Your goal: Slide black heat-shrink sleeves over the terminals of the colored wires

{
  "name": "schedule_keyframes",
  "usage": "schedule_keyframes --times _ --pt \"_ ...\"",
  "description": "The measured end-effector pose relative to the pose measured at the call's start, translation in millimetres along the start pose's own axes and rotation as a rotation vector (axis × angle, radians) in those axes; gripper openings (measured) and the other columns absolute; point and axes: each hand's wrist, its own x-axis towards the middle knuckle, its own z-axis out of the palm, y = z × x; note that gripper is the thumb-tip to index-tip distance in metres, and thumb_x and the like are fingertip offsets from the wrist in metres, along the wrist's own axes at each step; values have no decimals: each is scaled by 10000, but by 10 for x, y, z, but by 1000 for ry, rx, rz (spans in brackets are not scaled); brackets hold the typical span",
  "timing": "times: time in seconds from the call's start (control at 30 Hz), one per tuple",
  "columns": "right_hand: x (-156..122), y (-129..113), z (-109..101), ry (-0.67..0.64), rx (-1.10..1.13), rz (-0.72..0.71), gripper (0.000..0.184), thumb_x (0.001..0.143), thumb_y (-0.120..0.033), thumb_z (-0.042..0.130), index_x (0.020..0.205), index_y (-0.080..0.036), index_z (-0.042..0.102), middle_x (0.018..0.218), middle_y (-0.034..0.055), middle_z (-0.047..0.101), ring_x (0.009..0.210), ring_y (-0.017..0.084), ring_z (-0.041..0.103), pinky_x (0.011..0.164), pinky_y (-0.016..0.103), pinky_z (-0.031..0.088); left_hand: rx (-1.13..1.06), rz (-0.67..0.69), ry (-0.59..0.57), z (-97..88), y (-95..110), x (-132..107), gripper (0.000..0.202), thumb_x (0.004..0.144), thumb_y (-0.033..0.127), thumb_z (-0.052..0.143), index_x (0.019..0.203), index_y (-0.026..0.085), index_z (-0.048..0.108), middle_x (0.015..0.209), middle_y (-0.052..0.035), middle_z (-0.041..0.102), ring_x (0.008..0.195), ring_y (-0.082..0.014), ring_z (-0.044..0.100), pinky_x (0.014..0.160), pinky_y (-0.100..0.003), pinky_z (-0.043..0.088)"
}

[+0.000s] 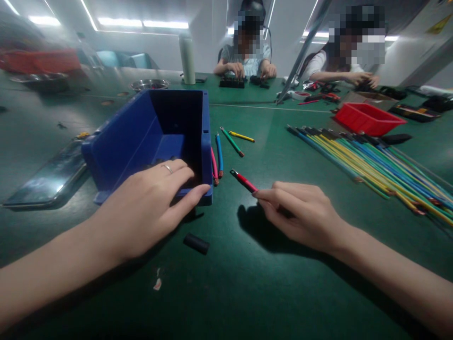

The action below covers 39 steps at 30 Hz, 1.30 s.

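My left hand (155,198) reaches over the front lip of a blue bin (120,127). Its thumb is stretched out apart from the fingers, whose tips are hidden inside among dark pieces. To the right, my right hand (300,212) pinches a short red cable (247,182) with a metal lug at its far end, held above the table. A black tube piece (197,243) lies in front of the bin. Beside the bin's right wall are a pink cable (214,165), a blue cable (220,156), a green cable (231,141) and a yellow cable (242,136).
Many long coloured cables (371,160) lie in a row at right, near a red tray (368,119). A phone (49,174) lies left of the bin. Across the green table, two people work with their hands. A pale bottle (187,59) and a metal bowl (150,85) stand behind the bin.
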Motion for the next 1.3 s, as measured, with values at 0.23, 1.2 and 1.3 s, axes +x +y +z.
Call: schedule_keyframes --times 0.23,1.2,1.3 --pt "-35 50 42 -35 -41 109 231 1049 -200 676 1260 -109 691 1076 115 773 817 183 735 661 278 578 -215 -129 122 -64 35 43 290 1023 523 678 996 240 735 942 4 766 786 -214 709 723 -352 508" --pt "-47 41 42 -221 -151 360 205 1054 -165 500 1079 -118 698 966 91 676 703 173 636 552 272 478 -235 43 244 -26 105 -11 34 1007 289 766 1031 270 751 958 65 812 790 -116 760 741 -217 594" --pt "-41 27 39 -209 -198 318 191 1082 -230 533 952 -156 651 902 63 636 637 153 560 491 263 393 -131 130 296 -11 127 -51 58 1044 245 757 1099 263 758 1023 49 828 853 -119 778 864 -224 614"
